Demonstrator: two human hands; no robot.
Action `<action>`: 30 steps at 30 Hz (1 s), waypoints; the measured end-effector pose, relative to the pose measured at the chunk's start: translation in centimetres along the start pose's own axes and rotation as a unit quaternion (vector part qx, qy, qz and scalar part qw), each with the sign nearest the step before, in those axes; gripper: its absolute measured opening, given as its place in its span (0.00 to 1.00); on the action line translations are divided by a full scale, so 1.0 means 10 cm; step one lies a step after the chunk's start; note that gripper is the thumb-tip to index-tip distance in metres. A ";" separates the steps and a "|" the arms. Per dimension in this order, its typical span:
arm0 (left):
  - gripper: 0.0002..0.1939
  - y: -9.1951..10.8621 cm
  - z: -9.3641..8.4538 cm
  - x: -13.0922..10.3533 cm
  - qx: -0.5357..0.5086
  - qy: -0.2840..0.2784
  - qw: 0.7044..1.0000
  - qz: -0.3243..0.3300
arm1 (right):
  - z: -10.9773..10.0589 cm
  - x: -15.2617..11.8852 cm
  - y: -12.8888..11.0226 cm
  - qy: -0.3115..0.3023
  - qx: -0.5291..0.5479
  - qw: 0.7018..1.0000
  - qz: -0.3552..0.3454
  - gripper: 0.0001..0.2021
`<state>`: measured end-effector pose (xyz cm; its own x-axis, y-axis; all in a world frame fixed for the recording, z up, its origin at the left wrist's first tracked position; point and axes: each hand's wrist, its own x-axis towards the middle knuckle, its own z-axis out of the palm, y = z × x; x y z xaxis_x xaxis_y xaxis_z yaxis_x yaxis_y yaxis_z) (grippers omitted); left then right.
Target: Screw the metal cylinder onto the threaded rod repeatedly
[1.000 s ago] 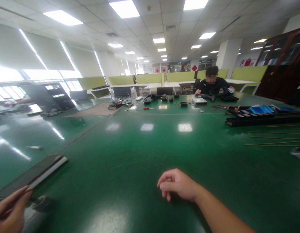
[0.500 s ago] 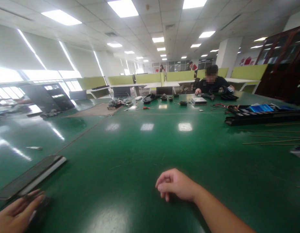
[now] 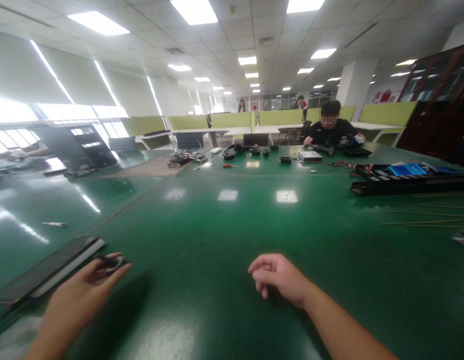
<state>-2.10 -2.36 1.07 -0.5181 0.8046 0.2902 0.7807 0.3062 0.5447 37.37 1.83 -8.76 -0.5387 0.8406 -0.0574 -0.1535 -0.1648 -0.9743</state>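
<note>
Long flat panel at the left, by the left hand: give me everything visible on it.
The panel is long and narrow, with a dull dark grey top, and a pale strip runs along its right side. It lies flat on the green table, slanting away to the right. The left hand, pinching a small dark item, is beside it; contact can't be judged. Material, markings and underside: can't tell.

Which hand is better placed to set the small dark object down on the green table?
Likely the left hand: it holds the small dark object above the green table, while the right hand appears empty, farther off.
</note>
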 end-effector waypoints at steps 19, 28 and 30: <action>0.18 1.21 1.63 -0.56 -0.160 -0.371 0.800 0.444 | -0.13 0.13 0.16 0.222 -0.258 0.939 -0.058 0.23; 0.20 1.20 1.63 -0.60 -0.211 -0.381 0.825 0.361 | -0.11 0.08 0.16 0.207 -0.286 0.935 -0.040 0.23; 0.16 1.22 1.61 -0.60 -0.207 -0.381 0.827 0.358 | -0.11 0.08 0.16 0.203 -0.289 0.935 -0.041 0.23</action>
<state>16.16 4.70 -6.69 0.5185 0.8398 0.1606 0.5237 -0.4604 0.7167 37.61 2.76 -10.64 -0.1685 0.9839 0.0596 0.3549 0.1170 -0.9275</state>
